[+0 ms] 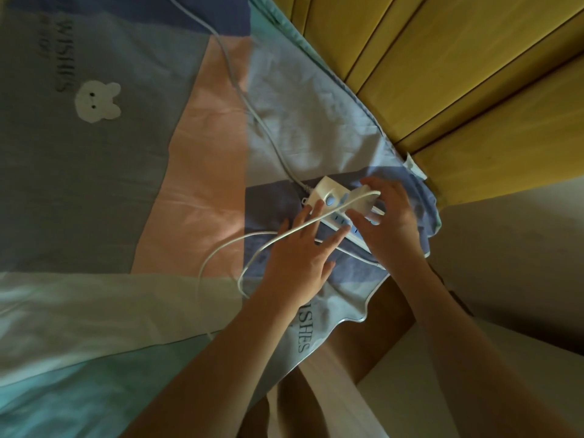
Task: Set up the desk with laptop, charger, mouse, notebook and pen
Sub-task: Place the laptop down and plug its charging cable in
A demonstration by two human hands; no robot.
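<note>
A white power strip [328, 197] with pale blue sockets and a round blue button lies on the bedspread near its right corner. My right hand [388, 226] grips a white charger block [363, 199] that sits on the strip. The charger's thin white cable [252, 248] runs from the block over my left hand and loops across the cloth. My left hand [300, 257] lies flat, fingers spread, holding the strip's near end down. Laptop, mouse, notebook and pen are out of sight.
The strip's grey lead [240, 86] trails up to the top edge. A patchwork bedspread [110, 184] in grey, pink and blue covers the bed. Yellow padded panels [458, 74] stand at the upper right. A pale wall [521, 248] and brown wood [388, 317] show at the right.
</note>
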